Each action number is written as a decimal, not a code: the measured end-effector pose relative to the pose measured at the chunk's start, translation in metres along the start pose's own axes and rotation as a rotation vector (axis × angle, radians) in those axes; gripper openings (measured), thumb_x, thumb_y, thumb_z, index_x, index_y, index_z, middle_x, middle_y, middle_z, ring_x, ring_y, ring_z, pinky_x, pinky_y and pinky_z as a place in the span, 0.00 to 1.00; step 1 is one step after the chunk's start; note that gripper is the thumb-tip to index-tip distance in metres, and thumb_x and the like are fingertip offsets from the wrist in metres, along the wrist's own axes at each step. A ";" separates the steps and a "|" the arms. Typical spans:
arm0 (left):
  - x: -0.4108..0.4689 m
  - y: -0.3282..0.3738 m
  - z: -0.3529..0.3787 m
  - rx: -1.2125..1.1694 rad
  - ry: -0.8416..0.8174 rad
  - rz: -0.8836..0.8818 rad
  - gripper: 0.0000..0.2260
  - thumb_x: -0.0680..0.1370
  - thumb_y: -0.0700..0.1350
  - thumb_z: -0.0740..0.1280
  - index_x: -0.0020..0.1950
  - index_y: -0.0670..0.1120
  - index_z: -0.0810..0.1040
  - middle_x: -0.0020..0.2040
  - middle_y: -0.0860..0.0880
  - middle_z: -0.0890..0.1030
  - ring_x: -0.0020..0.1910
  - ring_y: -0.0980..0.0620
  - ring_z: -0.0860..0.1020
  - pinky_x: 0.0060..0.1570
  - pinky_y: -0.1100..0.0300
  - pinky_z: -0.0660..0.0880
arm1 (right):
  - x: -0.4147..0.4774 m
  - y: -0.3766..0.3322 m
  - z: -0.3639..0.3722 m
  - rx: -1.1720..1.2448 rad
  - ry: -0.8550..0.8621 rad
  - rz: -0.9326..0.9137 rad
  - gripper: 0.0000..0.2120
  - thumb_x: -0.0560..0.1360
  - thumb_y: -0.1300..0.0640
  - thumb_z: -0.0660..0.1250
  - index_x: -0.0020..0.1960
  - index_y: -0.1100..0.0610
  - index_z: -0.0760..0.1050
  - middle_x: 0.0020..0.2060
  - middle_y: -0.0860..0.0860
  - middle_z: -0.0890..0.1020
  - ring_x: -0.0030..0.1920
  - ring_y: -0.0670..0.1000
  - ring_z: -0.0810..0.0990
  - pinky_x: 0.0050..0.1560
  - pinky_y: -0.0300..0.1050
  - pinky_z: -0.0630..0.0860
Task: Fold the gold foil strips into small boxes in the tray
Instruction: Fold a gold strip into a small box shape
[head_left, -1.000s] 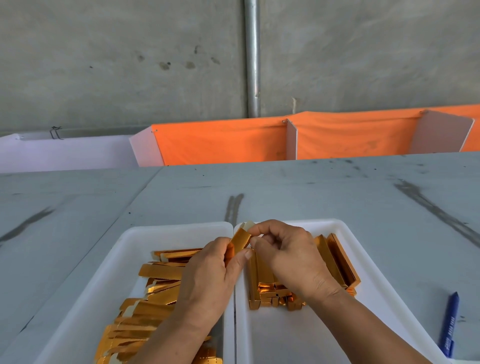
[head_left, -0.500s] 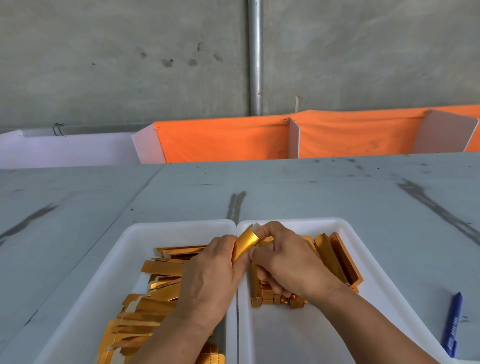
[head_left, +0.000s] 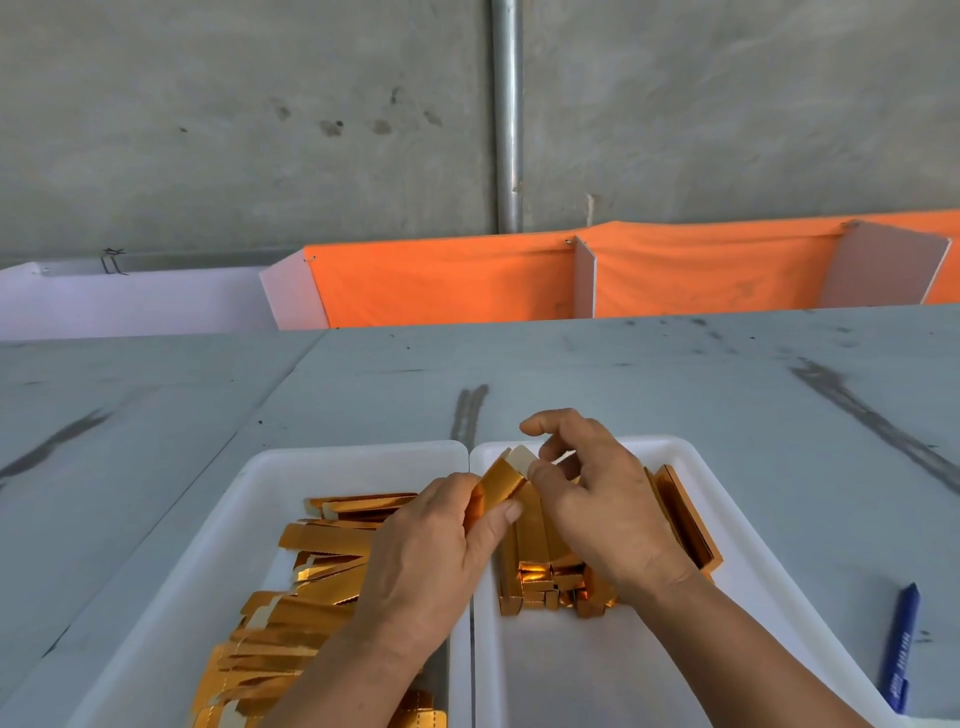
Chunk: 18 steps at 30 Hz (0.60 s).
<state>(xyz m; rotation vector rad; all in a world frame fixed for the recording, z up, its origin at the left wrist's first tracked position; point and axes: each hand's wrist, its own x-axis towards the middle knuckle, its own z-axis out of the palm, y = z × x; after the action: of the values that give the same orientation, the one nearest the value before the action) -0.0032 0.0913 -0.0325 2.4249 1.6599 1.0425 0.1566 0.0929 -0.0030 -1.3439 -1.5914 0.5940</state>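
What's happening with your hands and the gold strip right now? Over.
Left hand grips gold strip. Right hand pinches its white top end. Nothing in the way.

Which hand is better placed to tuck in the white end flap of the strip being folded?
Right, probably. The right hand has its thumb and fingers beside the white flap at the upper end of the strip, while the left hand grips the strip's lower part and is better left steadying it.

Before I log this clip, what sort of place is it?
Probably a small hand-assembly workshop: bare concrete wall, scuffed grey worktable, left tray of gold foil strips, right tray of folded boxes.
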 end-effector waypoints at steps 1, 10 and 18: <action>0.000 0.000 0.000 0.003 -0.006 0.002 0.25 0.70 0.70 0.45 0.51 0.55 0.69 0.36 0.62 0.67 0.35 0.61 0.70 0.33 0.73 0.61 | 0.000 0.002 0.001 -0.043 -0.002 -0.017 0.12 0.79 0.52 0.65 0.53 0.33 0.71 0.48 0.38 0.74 0.48 0.32 0.74 0.39 0.29 0.71; -0.001 -0.002 0.000 0.033 -0.051 0.025 0.20 0.71 0.70 0.47 0.50 0.58 0.64 0.36 0.61 0.66 0.35 0.61 0.70 0.32 0.73 0.62 | 0.002 0.005 0.003 -0.033 0.042 -0.074 0.15 0.77 0.54 0.70 0.41 0.33 0.76 0.48 0.37 0.75 0.50 0.31 0.73 0.44 0.21 0.69; -0.001 -0.002 0.000 0.049 -0.065 0.025 0.25 0.71 0.69 0.48 0.55 0.55 0.70 0.38 0.62 0.66 0.36 0.60 0.70 0.33 0.74 0.61 | 0.003 0.006 0.000 -0.092 0.058 -0.152 0.07 0.75 0.56 0.73 0.43 0.43 0.82 0.50 0.35 0.72 0.52 0.32 0.73 0.47 0.22 0.70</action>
<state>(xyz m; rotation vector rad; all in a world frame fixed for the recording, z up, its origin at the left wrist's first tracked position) -0.0047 0.0916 -0.0334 2.4868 1.6588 0.9264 0.1601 0.0979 -0.0071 -1.2813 -1.6731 0.3908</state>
